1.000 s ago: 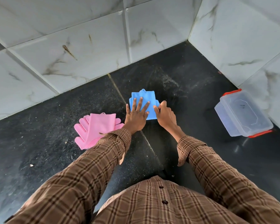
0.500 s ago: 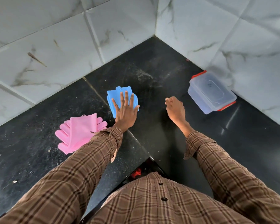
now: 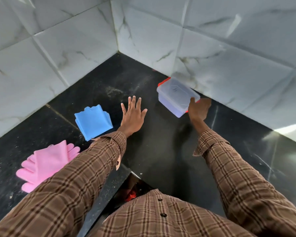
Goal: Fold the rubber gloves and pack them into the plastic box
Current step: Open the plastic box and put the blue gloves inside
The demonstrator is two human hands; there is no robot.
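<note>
A folded blue rubber glove [image 3: 93,124] lies on the black counter [image 3: 161,147], with nothing touching it. A folded pink rubber glove [image 3: 44,165] lies nearer, at the left, partly under my left sleeve. My left hand [image 3: 132,115] hovers just right of the blue glove, its fingers straight and spread, holding nothing. The clear plastic box [image 3: 173,96], its lid on and with red clips, stands by the right wall. My right hand [image 3: 199,109] grips the box's near right end, thumb on the lid; the fingers are blurred.
White marble-tiled walls [image 3: 229,65] meet in a corner behind the counter, close to the box. The counter's front edge [image 3: 108,190] runs below my chest, with something red [image 3: 131,195] in the gap beneath it.
My left hand lifted off the blue glove and moved right. My right hand travelled right to the plastic box and took hold of its end. The view swung right.
</note>
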